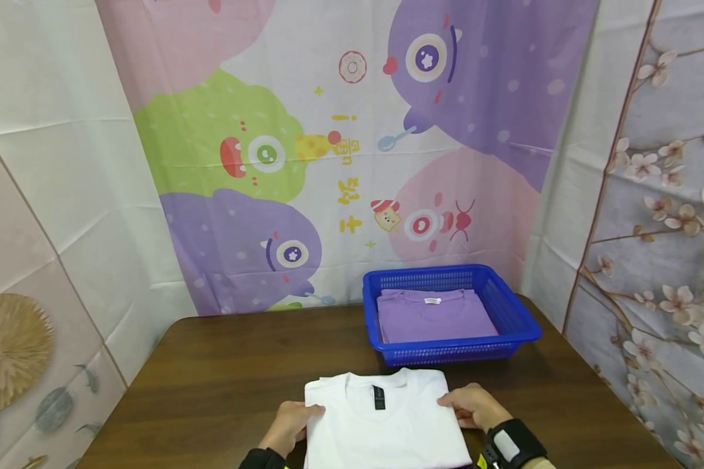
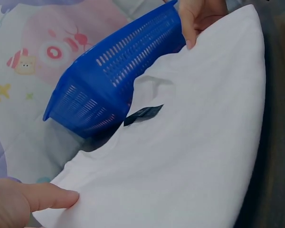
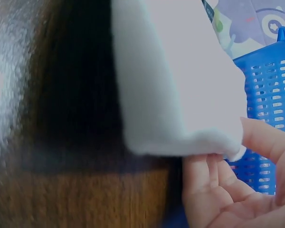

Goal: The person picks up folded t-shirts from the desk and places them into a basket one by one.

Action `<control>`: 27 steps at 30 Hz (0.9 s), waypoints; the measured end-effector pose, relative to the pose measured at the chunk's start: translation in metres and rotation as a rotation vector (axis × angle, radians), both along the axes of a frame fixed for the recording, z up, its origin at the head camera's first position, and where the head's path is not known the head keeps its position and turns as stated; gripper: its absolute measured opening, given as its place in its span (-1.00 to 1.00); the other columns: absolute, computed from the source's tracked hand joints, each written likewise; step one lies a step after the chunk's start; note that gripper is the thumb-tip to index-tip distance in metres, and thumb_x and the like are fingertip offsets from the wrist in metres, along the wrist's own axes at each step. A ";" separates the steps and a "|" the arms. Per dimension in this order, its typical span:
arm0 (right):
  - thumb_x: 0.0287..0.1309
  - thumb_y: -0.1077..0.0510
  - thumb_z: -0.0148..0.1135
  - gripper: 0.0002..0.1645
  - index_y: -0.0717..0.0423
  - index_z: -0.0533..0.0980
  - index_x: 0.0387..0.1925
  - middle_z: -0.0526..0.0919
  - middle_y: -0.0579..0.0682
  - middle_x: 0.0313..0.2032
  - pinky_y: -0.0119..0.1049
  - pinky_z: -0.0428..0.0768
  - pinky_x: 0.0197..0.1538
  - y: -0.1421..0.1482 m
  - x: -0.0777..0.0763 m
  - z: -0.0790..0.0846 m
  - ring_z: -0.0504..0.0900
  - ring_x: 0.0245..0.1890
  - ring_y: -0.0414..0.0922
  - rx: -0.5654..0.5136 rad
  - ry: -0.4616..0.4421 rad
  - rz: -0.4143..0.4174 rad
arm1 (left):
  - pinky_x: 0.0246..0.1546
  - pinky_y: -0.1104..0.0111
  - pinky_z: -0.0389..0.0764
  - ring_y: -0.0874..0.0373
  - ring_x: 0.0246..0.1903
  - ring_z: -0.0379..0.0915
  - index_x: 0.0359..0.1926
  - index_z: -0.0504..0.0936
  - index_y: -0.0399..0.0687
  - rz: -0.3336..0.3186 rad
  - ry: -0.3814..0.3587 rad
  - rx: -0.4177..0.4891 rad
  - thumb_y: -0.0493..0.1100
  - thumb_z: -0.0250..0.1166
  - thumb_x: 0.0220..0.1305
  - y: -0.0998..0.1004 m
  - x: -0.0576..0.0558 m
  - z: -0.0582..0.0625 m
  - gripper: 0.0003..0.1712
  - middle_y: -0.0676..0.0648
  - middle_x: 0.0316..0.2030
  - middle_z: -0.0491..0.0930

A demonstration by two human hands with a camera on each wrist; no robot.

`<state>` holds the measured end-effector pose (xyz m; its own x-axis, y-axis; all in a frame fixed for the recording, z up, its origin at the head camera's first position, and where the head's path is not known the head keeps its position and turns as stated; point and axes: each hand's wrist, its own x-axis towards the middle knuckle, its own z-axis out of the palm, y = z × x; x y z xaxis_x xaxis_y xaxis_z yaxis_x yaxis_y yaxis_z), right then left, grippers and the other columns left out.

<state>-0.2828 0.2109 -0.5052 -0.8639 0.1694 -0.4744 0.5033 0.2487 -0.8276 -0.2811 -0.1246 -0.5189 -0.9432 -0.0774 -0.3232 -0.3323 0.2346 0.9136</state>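
A folded white T-shirt (image 1: 387, 423) with a dark neck label (image 1: 379, 397) is held between both hands near the table's front. At its left edge my left hand (image 1: 291, 425) pinches the cloth, thumb on top and fingers underneath. My right hand (image 1: 474, 406) grips the opposite edge the same way; in the right wrist view its fingers (image 3: 213, 185) go under the shirt. Just beyond the shirt stands a blue plastic basket (image 1: 452, 352), with a folded lilac T-shirt (image 1: 437, 319) lying inside it, collar toward the back.
The dark wooden table (image 1: 240, 365) runs back to a hanging curtain (image 1: 352, 176) printed with cartoon monsters. A flowered cloth (image 1: 651, 260) hangs along the right side, a pale patterned one (image 1: 29, 247) along the left. The basket sits at the back right of the table.
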 end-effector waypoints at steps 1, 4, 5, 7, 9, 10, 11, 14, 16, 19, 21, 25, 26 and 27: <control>-0.06 0.25 0.37 -0.85 0.28 0.60 -0.45 0.58 -0.12 -0.68 -0.43 0.60 -0.46 0.000 0.000 0.000 0.53 -0.63 -0.27 0.002 0.005 0.002 | -0.18 0.13 0.71 0.10 -0.34 0.59 -0.03 0.46 -0.70 0.001 0.001 -0.002 -0.26 0.28 0.12 0.000 0.000 0.000 -0.47 -0.41 -0.19 0.64; -0.07 0.28 0.36 -0.89 0.28 0.61 -0.46 0.58 -0.12 -0.68 -0.42 0.60 -0.46 -0.001 0.000 -0.001 0.54 -0.63 -0.26 -0.008 0.023 -0.008 | -0.20 0.14 0.71 0.11 -0.36 0.60 -0.04 0.48 -0.69 0.003 0.006 -0.006 -0.27 0.28 0.10 0.002 0.000 0.000 -0.49 -0.38 -0.23 0.66; -0.07 0.30 0.35 -0.91 0.27 0.61 -0.47 0.58 -0.13 -0.68 -0.42 0.60 -0.46 -0.001 0.000 -0.001 0.55 -0.62 -0.26 -0.015 0.030 -0.009 | -0.20 0.14 0.71 0.10 -0.35 0.60 -0.04 0.49 -0.68 0.004 0.008 -0.012 -0.27 0.28 0.10 0.003 0.001 0.000 -0.49 -0.38 -0.23 0.66; -0.07 0.30 0.35 -0.94 0.25 0.61 -0.48 0.57 -0.13 -0.68 -0.42 0.59 -0.47 -0.001 0.001 -0.002 0.54 -0.63 -0.27 -0.019 0.041 -0.016 | -0.18 0.14 0.71 0.10 -0.33 0.60 -0.03 0.50 -0.66 0.009 0.006 -0.032 -0.27 0.28 0.10 0.003 0.000 0.000 -0.49 -0.40 -0.19 0.66; -0.06 0.31 0.34 -0.94 0.24 0.61 -0.47 0.58 -0.13 -0.68 -0.42 0.59 -0.47 -0.002 0.001 -0.001 0.54 -0.63 -0.26 -0.020 0.054 -0.017 | -0.16 0.13 0.70 0.08 -0.30 0.60 -0.01 0.50 -0.64 0.006 0.000 -0.049 -0.26 0.28 0.12 0.004 0.000 0.001 -0.49 -0.42 -0.14 0.64; -0.06 0.31 0.33 -0.94 0.25 0.61 -0.46 0.59 -0.13 -0.67 -0.41 0.60 -0.47 -0.002 0.002 -0.001 0.55 -0.62 -0.26 -0.022 0.060 -0.018 | -0.16 0.13 0.70 0.08 -0.30 0.60 -0.01 0.51 -0.63 0.003 0.002 -0.056 -0.25 0.28 0.12 0.004 0.000 0.001 -0.49 -0.43 -0.12 0.64; -0.05 0.31 0.32 -0.92 0.27 0.61 -0.44 0.59 -0.12 -0.66 -0.41 0.61 -0.46 -0.002 0.003 0.000 0.56 -0.62 -0.25 -0.022 0.067 -0.017 | -0.15 0.13 0.70 0.09 -0.29 0.60 0.00 0.51 -0.62 -0.002 0.005 -0.060 -0.25 0.28 0.13 0.004 0.001 0.002 -0.49 -0.43 -0.11 0.63; -0.04 0.30 0.33 -0.85 0.30 0.60 -0.36 0.60 -0.11 -0.63 -0.40 0.60 -0.46 -0.002 0.005 0.003 0.55 -0.60 -0.24 0.001 0.075 -0.020 | -0.16 0.12 0.70 0.09 -0.29 0.60 -0.01 0.52 -0.63 -0.026 0.027 -0.055 -0.24 0.27 0.14 0.005 0.003 0.005 -0.50 -0.42 -0.12 0.64; -0.03 0.29 0.33 -0.80 0.32 0.59 -0.32 0.60 -0.10 -0.62 -0.39 0.61 -0.46 -0.001 0.007 0.005 0.56 -0.59 -0.24 0.013 0.075 -0.021 | -0.17 0.12 0.70 0.09 -0.30 0.60 -0.02 0.51 -0.64 -0.040 0.044 -0.045 -0.25 0.27 0.14 0.006 0.006 0.007 -0.50 -0.41 -0.14 0.64; -0.03 0.28 0.33 -0.76 0.35 0.57 -0.28 0.61 -0.09 -0.61 -0.39 0.62 -0.47 0.000 0.010 0.006 0.57 -0.59 -0.24 0.015 0.075 -0.029 | -0.17 0.12 0.70 0.07 -0.30 0.60 -0.03 0.50 -0.67 -0.052 0.058 -0.039 -0.25 0.28 0.14 0.006 0.009 0.011 -0.49 -0.42 -0.14 0.64; -0.02 0.28 0.32 -0.77 0.34 0.57 -0.29 0.62 -0.07 -0.61 -0.39 0.62 -0.47 0.001 0.012 0.007 0.58 -0.60 -0.24 0.013 0.082 -0.031 | -0.17 0.12 0.71 0.07 -0.29 0.61 -0.01 0.48 -0.68 -0.056 0.052 -0.041 -0.24 0.28 0.15 0.007 0.010 0.013 -0.48 -0.43 -0.13 0.63; -0.04 0.28 0.32 -0.89 0.26 0.57 -0.42 0.60 -0.09 -0.64 -0.40 0.60 -0.50 0.002 0.018 0.008 0.57 -0.61 -0.23 0.015 0.104 -0.041 | -0.18 0.15 0.71 0.08 -0.28 0.62 0.01 0.46 -0.67 -0.065 0.046 -0.040 -0.22 0.29 0.16 0.007 0.013 0.017 -0.45 -0.42 -0.12 0.63; -0.05 0.28 0.32 -0.91 0.24 0.56 -0.46 0.60 -0.10 -0.64 -0.40 0.59 -0.50 0.003 0.019 0.009 0.56 -0.61 -0.23 0.013 0.112 -0.036 | -0.19 0.16 0.72 0.09 -0.28 0.63 0.01 0.47 -0.67 -0.071 0.050 -0.039 -0.22 0.29 0.16 0.006 0.014 0.018 -0.45 -0.41 -0.13 0.64; -0.05 0.28 0.32 -0.92 0.23 0.56 -0.48 0.60 -0.10 -0.65 -0.40 0.59 -0.50 0.003 0.021 0.009 0.56 -0.61 -0.23 0.013 0.122 -0.033 | -0.20 0.16 0.72 0.09 -0.29 0.63 0.01 0.47 -0.67 -0.077 0.059 -0.038 -0.21 0.29 0.17 0.006 0.016 0.019 -0.45 -0.40 -0.15 0.64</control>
<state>-0.2622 0.2138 -0.4960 -0.9088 0.2044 -0.3639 0.4073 0.2442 -0.8800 -0.2655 -0.1186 -0.4998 -0.9640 -0.0154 -0.2654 -0.2582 0.2924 0.9208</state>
